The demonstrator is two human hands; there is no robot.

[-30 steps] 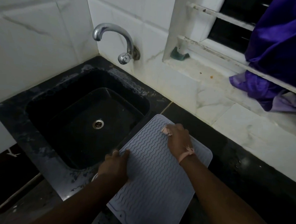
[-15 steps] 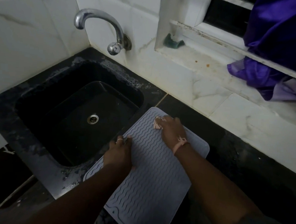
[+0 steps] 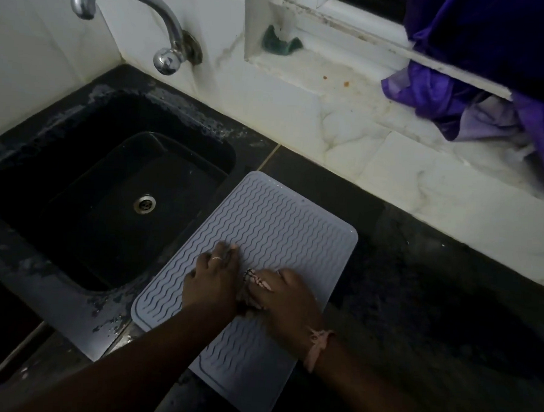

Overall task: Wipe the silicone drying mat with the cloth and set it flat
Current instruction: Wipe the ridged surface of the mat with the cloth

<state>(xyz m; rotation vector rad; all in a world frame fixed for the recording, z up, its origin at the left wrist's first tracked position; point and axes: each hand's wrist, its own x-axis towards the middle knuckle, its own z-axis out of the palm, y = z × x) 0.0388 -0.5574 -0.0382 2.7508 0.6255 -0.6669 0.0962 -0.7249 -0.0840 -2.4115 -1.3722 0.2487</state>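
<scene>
The right hand [image 3: 286, 301] was seen low in the centre of the frame, palm down on the silicone drying mat [image 3: 262, 237], its fingers closed over a small pale cloth [image 3: 255, 283] that was pressed against the ribbed surface; only a bunched part of the cloth was visible between the two hands. A pale band [image 3: 318, 343] was tied around the right wrist. Just to the left, touching the same bunch of cloth, the left hand [image 3: 213, 281] was laid flat on the mat with its fingers spread and extended, nothing being gripped in it, and a ring was worn on one finger. Both forearms were brought in from the bottom edge of the frame. The grey mat, marked with wavy ridges, was lain flat on the dark countertop [image 3: 433, 293] in the middle of the frame, its long side angled from lower centre toward upper left, its left edge just beside the rim of the black sink [image 3: 55, 292]. Farther back, in the left half of the frame, the sink basin was seen with a metal drain [image 3: 144, 203] at its bottom. Above it, in the upper left, a curved chrome tap [image 3: 132, 19] was fixed to the white tiled wall. In the upper right, a purple fabric [image 3: 492, 75] was draped over the white window ledge [image 3: 318, 72].
</scene>
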